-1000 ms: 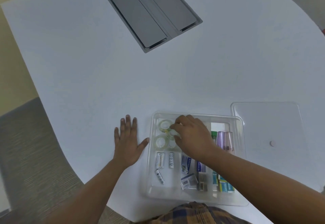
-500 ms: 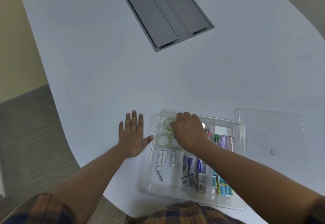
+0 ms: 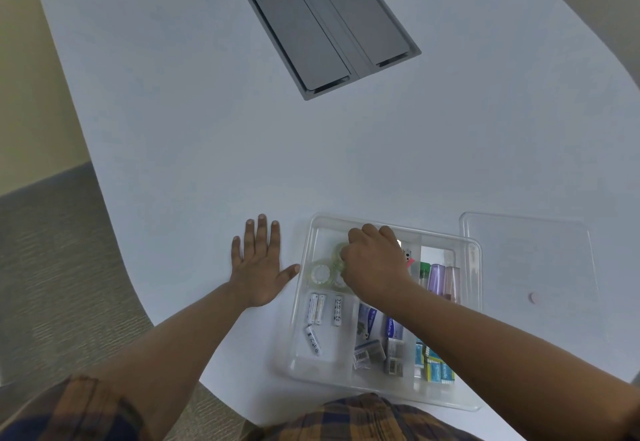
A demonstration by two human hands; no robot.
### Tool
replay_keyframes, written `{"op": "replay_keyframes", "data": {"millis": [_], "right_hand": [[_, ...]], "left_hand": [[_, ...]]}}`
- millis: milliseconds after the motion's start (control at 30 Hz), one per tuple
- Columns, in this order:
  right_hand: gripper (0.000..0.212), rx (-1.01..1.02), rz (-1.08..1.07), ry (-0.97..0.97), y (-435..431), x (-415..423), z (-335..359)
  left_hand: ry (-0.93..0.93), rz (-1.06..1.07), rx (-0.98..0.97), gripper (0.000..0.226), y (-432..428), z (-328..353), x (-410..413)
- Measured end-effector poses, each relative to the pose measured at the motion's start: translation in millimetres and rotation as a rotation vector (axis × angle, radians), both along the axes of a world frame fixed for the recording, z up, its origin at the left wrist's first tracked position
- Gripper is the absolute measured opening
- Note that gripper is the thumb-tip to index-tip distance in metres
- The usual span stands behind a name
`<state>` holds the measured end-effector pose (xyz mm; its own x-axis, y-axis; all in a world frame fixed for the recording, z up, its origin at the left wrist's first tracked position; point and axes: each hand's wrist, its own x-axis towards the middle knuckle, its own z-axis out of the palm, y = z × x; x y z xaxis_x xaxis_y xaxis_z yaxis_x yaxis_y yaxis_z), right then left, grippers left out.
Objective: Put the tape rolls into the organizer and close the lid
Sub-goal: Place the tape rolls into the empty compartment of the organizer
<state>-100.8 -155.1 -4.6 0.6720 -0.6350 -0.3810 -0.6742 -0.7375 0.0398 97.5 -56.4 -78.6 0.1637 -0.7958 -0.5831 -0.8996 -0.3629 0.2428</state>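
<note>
One big white table [image 3: 207,129] with a grey hatch [image 3: 329,25] set in it, carpet off the left edge. Clear organizer [image 3: 301,302] sits near, long axis running near-far; lid [image 3: 526,267] lies flat beside it, right. Right hand [image 3: 375,260] curls over tape rolls [image 3: 320,272] in the far-left compartment, can't tell if it's gripping. Left hand [image 3: 258,271] lies flat, fingers spread.

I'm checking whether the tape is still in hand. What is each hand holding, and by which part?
The left hand lies flat on the table, empty. The right hand is closed over a tape roll; where it grips is hidden.
</note>
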Motion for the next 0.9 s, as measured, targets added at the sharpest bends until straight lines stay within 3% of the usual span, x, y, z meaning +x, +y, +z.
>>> {"op": "replay_keyframes", "data": {"millis": [167,633,800,900], "right_hand": [[0.025,0.004,0.032,0.043,0,4,1],[0.023,-0.102,0.142,-0.104,-11,10,-5],[0.03,-0.039,-0.008,-0.184,-10,3,-8],[0.016,0.017,-0.112,-0.236,-8,-2,-6]], "left_hand": [[0.004,0.001,0.004,0.09,0,1,0],[0.005,0.005,0.004,0.09,1,0,0],[0.004,0.003,-0.002,0.09,1,-1,0],[0.001,0.0,-0.009,0.09,1,-1,0]]}}
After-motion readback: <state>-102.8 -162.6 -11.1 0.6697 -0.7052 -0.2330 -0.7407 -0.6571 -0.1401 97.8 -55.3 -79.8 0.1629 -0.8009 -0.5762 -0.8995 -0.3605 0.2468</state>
